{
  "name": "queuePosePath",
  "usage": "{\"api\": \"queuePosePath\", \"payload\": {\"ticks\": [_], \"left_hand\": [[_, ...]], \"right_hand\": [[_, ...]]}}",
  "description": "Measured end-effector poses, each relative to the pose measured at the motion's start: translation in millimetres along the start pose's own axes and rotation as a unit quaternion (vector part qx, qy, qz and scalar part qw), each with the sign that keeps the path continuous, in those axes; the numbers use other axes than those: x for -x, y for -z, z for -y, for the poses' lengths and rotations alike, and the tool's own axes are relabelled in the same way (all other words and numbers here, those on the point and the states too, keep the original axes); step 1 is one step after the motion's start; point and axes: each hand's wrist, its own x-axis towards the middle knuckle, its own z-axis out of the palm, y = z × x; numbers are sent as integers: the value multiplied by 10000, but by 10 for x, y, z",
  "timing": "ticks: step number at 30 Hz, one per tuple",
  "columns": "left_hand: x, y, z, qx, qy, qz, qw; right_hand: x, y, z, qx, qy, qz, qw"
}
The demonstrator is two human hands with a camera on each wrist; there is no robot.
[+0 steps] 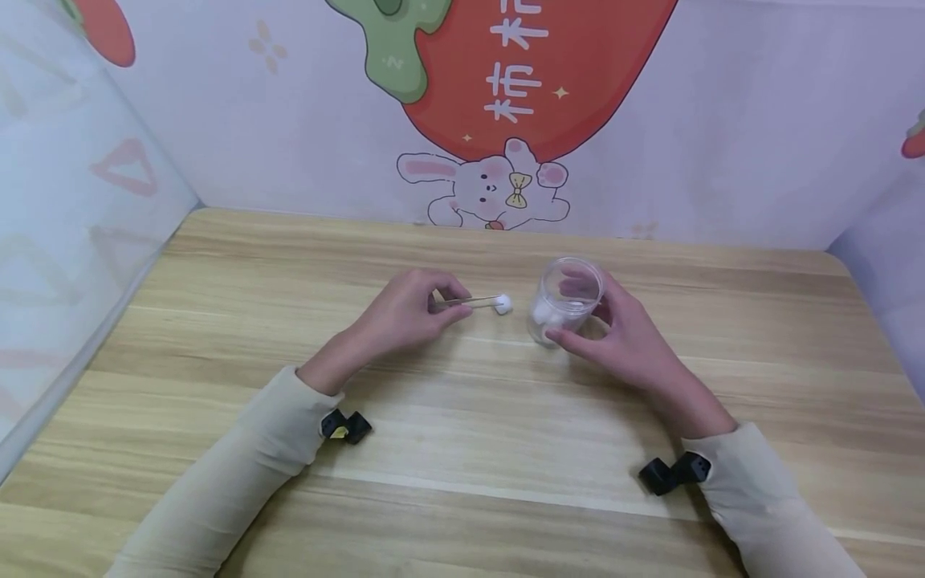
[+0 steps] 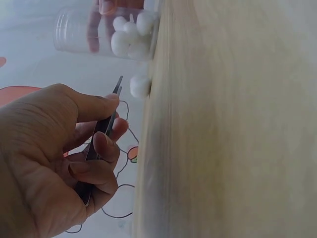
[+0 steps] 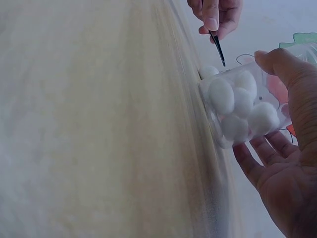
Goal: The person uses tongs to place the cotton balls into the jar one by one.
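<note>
My left hand (image 1: 408, 315) grips a pair of metal tweezers (image 2: 113, 111) between thumb and fingers. The tweezer tips point toward the jar and overlap a lone white cotton ball (image 1: 503, 304) in the head view. In the left wrist view that ball sits on the tabletop, with the slightly parted tips a little above it. My right hand (image 1: 627, 331) holds a clear open-topped jar (image 1: 571, 277), thumb on the near side and fingers round the far side. Several cotton balls (image 3: 242, 102) lie at the bottom of the jar, which stands on the table right of the lone ball.
The wood-grain table (image 1: 462, 474) extends all around the hands. Behind it rises a pale backdrop (image 1: 723, 128) printed with a large red fruit and a rabbit. Small black wrist cameras (image 1: 347, 427) are fixed at both sleeve cuffs.
</note>
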Motion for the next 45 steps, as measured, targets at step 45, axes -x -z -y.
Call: {"api": "queuePosePath", "payload": {"ticks": [45], "left_hand": [[-54, -121, 86, -221, -5, 17, 9998]], "right_hand": [[-10, -20, -11, -191, -53, 28, 9998]]}}
